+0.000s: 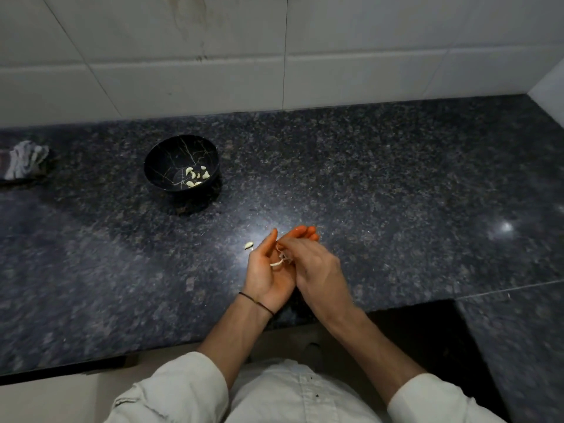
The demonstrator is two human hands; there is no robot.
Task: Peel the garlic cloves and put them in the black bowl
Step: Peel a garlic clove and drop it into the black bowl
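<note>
Papery skin (285, 255): right hand (317, 270) is pinching it, open left hand (268, 277) is cradling the clove (276, 264); steady pulling seems wisest.

I see a round black bowl (158, 166) veined with thin cream marbling, holding pale cream peeled garlic cloves (195, 178). The polished stone table (396, 178) is dark grey, speckled lighter. Wall tiles (335, 71) white; crumpled cloth (24, 160) at the table's left edge grey-white. My wrist cord (256, 303) is black, sleeves (183, 389) off-white.

1 black bowl (171, 157), about 6 cloves (189, 171) inside, 2 cloves (248, 245) outside, 1 cloth (24, 160)
</note>
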